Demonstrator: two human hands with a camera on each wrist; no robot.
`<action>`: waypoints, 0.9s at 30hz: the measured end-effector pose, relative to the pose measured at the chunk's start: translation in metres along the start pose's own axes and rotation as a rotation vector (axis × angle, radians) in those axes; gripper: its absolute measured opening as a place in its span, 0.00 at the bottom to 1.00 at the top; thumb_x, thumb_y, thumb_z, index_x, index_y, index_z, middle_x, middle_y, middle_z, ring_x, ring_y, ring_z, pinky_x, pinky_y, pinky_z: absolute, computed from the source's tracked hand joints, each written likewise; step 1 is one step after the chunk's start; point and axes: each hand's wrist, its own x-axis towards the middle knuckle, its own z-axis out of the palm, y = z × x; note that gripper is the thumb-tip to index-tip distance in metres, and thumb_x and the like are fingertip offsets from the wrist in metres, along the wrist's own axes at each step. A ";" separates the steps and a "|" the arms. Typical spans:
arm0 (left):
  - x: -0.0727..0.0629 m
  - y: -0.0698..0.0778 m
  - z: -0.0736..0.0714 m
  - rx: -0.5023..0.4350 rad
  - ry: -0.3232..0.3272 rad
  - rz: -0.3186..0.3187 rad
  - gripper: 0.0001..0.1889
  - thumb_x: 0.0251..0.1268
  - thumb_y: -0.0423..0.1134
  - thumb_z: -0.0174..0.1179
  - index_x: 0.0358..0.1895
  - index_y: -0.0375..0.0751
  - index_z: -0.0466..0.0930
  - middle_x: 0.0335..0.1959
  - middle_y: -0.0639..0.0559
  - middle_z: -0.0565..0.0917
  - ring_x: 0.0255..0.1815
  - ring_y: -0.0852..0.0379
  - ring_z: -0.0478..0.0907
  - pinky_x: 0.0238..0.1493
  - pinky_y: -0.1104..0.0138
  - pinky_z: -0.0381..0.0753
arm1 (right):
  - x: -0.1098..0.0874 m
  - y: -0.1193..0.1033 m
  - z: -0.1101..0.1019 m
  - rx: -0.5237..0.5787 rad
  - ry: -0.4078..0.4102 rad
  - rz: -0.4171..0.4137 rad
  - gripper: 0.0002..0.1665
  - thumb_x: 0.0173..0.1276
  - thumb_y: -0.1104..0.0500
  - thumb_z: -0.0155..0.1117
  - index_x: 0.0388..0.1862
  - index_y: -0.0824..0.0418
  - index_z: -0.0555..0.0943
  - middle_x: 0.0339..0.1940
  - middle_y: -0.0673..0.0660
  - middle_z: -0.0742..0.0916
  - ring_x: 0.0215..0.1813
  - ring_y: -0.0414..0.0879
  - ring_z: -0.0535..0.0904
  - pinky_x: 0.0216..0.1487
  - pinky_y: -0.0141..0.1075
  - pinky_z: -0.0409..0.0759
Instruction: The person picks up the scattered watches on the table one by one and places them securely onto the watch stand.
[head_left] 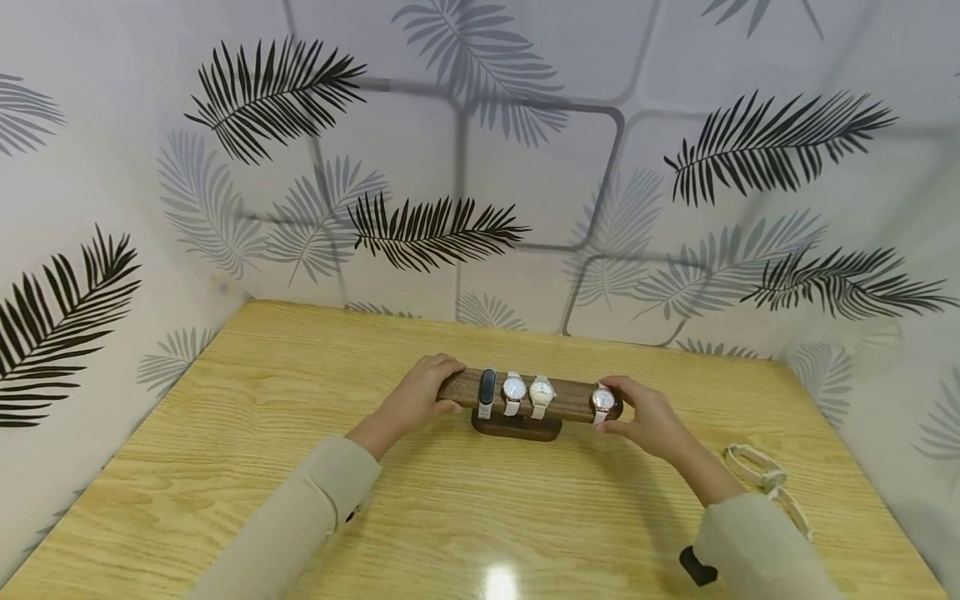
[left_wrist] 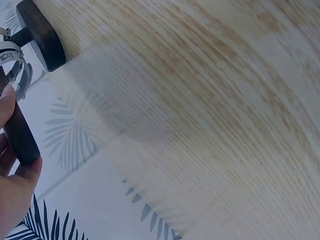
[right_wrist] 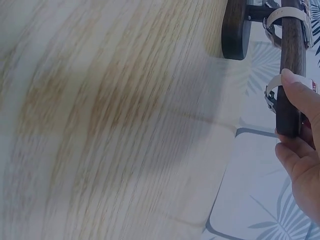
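A dark wooden watch stand (head_left: 573, 402) is at the middle of the table, its long bar raised over an oval base (head_left: 517, 428). From left to right the bar carries a fitness band (head_left: 487, 388) with a dark face and light strap, a white watch (head_left: 513, 389), a cream watch (head_left: 542, 392) and, past a gap, another white-strapped watch (head_left: 602, 398). My left hand (head_left: 418, 395) grips the bar's left end, thumb on the near side. Around the right end, close by the last watch, my right hand (head_left: 647, 417) has its thumb and fingers curled, as the right wrist view also shows.
Light-strapped watches (head_left: 756, 468) lie on the wood-grain table (head_left: 465, 517) to the right, beside my right forearm. A small black piece (head_left: 697, 567) shows next to the right sleeve. Behind the table rises a leaf-patterned wall covering (head_left: 525, 283).
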 end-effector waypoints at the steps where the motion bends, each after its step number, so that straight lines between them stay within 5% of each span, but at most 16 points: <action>1: 0.000 0.000 0.000 -0.002 0.000 0.000 0.30 0.53 0.38 0.67 0.60 0.34 0.70 0.59 0.41 0.73 0.62 0.44 0.68 0.63 0.54 0.71 | 0.001 -0.001 0.001 -0.008 -0.002 -0.002 0.35 0.49 0.64 0.73 0.56 0.73 0.71 0.52 0.70 0.80 0.55 0.64 0.77 0.55 0.52 0.77; 7: -0.001 0.001 0.000 -0.003 0.003 -0.001 0.29 0.53 0.37 0.67 0.60 0.34 0.70 0.59 0.42 0.73 0.61 0.44 0.68 0.63 0.54 0.71 | 0.008 -0.008 0.010 -0.030 -0.024 0.010 0.35 0.50 0.61 0.74 0.57 0.68 0.72 0.50 0.65 0.82 0.48 0.57 0.79 0.46 0.49 0.79; 27: 0.000 0.000 -0.001 -0.015 0.014 0.005 0.29 0.53 0.37 0.67 0.59 0.33 0.71 0.58 0.41 0.74 0.61 0.44 0.69 0.62 0.54 0.71 | 0.017 -0.020 0.027 -0.013 0.050 0.004 0.35 0.48 0.60 0.75 0.56 0.64 0.74 0.49 0.64 0.81 0.50 0.60 0.74 0.49 0.55 0.76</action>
